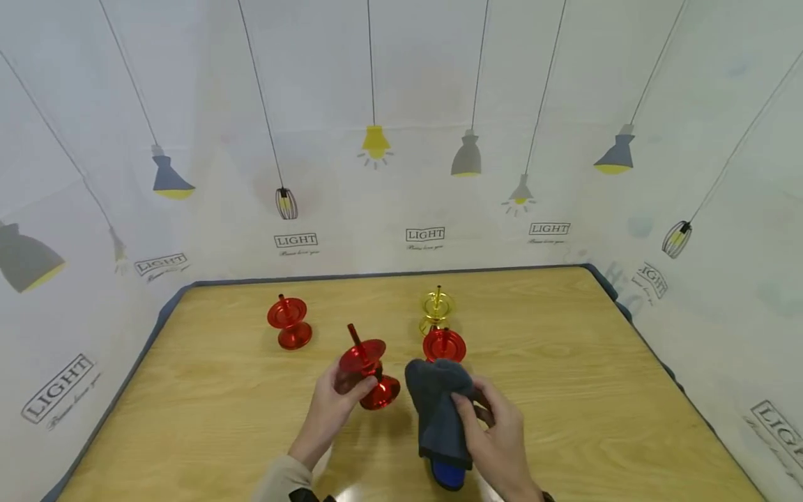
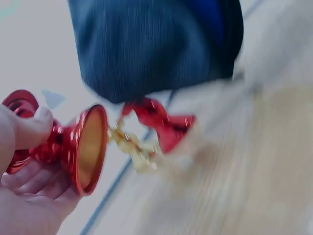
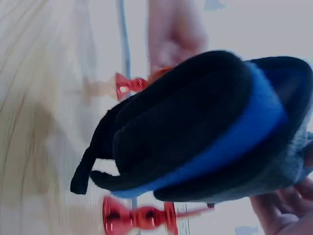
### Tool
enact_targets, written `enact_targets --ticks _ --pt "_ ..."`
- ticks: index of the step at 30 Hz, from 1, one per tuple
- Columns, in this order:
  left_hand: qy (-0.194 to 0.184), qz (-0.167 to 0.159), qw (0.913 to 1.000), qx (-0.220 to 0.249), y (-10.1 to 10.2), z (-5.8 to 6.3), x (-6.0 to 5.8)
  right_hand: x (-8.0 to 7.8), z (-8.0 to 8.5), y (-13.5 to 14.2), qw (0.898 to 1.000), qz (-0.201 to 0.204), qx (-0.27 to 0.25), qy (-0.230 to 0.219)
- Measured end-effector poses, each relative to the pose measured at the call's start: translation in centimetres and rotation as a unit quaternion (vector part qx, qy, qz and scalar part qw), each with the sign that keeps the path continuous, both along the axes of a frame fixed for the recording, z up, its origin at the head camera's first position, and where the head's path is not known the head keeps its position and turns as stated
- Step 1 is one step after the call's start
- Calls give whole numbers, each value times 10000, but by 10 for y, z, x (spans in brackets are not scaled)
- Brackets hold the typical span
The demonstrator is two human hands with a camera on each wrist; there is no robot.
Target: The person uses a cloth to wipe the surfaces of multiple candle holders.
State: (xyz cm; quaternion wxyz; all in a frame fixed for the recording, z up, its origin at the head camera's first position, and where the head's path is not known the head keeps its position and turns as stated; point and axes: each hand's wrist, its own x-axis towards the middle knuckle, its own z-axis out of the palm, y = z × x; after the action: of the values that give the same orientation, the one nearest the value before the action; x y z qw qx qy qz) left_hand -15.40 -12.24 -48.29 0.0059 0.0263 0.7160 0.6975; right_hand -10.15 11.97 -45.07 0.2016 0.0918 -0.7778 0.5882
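Note:
My left hand [image 1: 329,408] grips a red metallic candlestick [image 1: 381,395] around its stem, with the thumb across the front. The candlestick is tilted and off the table; the left wrist view shows its hollow base [image 2: 92,149]. Held in my right hand [image 1: 500,443] is a folded dark grey-blue cloth [image 1: 436,411] with black trim and a bright blue inner side [image 3: 259,129]. The thumb and fingers pinch its right side. Cloth and candlestick are apart. Behind the cloth stands another red candlestick [image 1: 445,344], its lower part hidden in the head view.
A gold candlestick [image 1: 437,305] stands just behind the partly hidden red one. Farther left is a third red candlestick [image 1: 295,336], upright on the wooden table [image 1: 564,390]. White sheeting [image 1: 414,188] printed with lamps rises along the table's back and sides.

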Motion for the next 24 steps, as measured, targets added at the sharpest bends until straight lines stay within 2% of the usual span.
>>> enact_targets --ticks 2,5,8,11,18,22,24 --pt "10 324 9993 -200 4 -7 -17 4 2 18 9997 -139 -199 -76" --pt "-7 767 9962 -402 10 -17 -44 10 3 42 9996 -223 -183 -12" --pt "50 1069 9929 -510 16 -24 -67 14 1 59 9998 -197 -30 77" --pt "142 1211 9906 -623 21 -29 -85 17 -3 70 9999 -62 1 137" --pt "91 1247 9881 -896 26 -36 -112 23 -13 82 9970 498 149 575" --pt "3 1277 9872 -955 33 -40 -123 29 -15 91 9964 694 184 457" --pt "-31 1225 9879 -946 39 -41 -128 33 -15 96 9970 665 161 349"
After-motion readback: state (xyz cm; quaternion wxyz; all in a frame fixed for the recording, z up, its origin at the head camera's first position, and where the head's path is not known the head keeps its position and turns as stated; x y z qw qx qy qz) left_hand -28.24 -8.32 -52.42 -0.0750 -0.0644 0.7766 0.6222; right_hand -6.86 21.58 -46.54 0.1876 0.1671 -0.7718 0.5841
